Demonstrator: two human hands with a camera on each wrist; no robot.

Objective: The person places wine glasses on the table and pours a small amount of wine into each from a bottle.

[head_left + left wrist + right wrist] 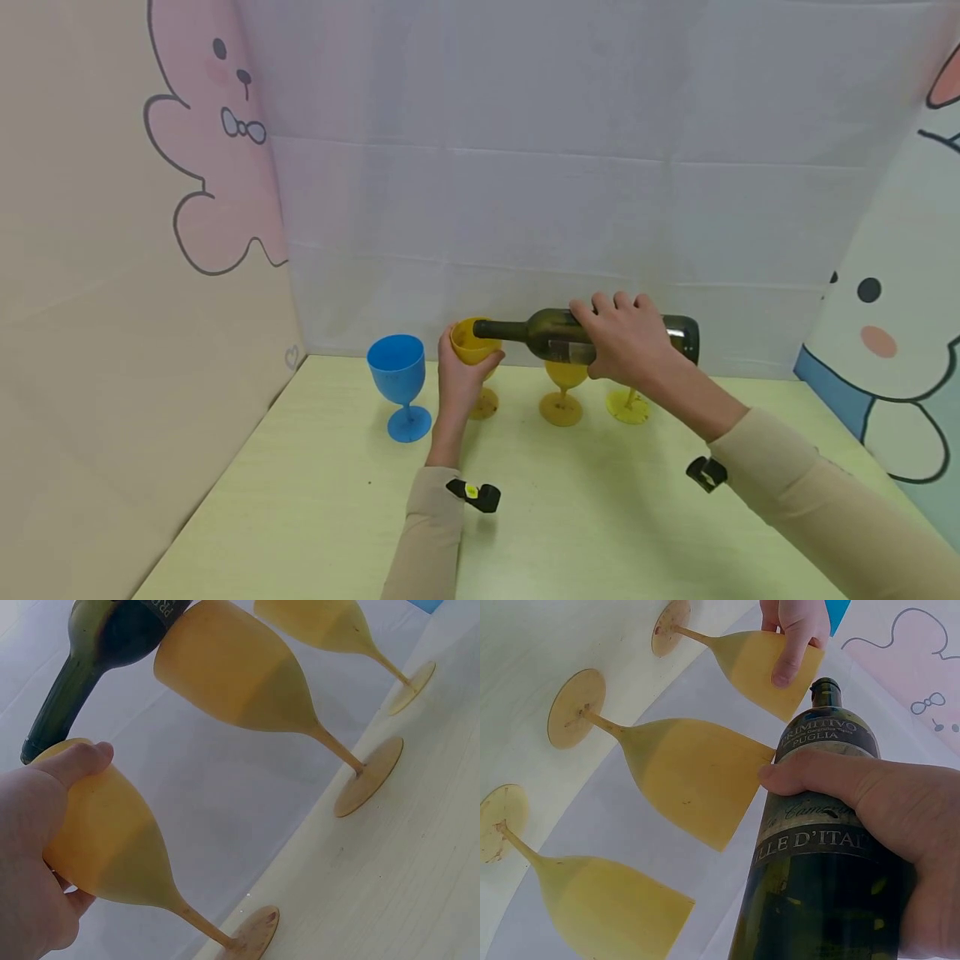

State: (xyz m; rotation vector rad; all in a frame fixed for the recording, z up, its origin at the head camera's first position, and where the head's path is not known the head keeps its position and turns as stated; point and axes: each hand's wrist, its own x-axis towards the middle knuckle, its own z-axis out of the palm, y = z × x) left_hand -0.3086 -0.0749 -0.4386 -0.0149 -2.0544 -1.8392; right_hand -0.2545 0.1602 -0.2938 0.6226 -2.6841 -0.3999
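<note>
My left hand (457, 383) holds the bowl of an orange-yellow goblet (112, 832), thumb on the near side by the rim. The goblet stands upright, its foot on the table. Around the body of a dark green wine bottle (553, 327) my right hand (628, 337) is curled. The bottle lies nearly level, its neck pointing left and its mouth at the rim of the held goblet. In the right wrist view the bottle's label (810, 825) shows beside the thumb. No liquid can be seen leaving the mouth.
A blue goblet (397, 371) stands left of my left hand. Under the bottle is a second orange-yellow goblet (564, 377), and right of it a yellow goblet (607, 904). A pale cloth wall (480, 208) rises behind the light table (330, 500), with printed cloth on both sides.
</note>
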